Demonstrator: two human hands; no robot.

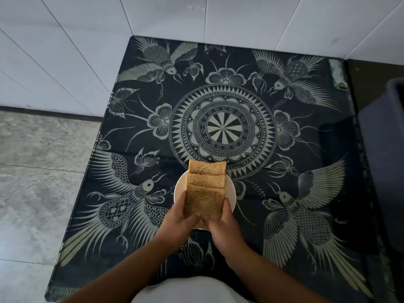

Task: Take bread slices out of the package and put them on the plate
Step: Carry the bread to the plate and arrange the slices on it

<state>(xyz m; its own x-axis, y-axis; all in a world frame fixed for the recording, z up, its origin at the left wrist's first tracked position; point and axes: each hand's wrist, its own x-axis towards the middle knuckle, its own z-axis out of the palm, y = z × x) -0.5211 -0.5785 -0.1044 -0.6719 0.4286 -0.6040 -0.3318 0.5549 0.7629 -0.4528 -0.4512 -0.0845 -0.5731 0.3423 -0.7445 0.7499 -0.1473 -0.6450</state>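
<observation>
A white round plate [179,187] sits near the front middle of the dark patterned table. Three brown bread slices lie on it in an overlapping row: the far slice [207,167] juts past the plate's rim, a middle slice [205,179] follows, and the near slice [203,202] is on top. My left hand [178,223] grips the near slice's left edge, thumb on its front. My right hand [225,224] holds its right edge. No bread package is in view.
The table [220,127] has a glossy top with a white bird and mandala pattern. White tiled walls stand behind and to the left. A dark blue-grey bin or chair [387,149] stands at the right edge. Grey floor lies left.
</observation>
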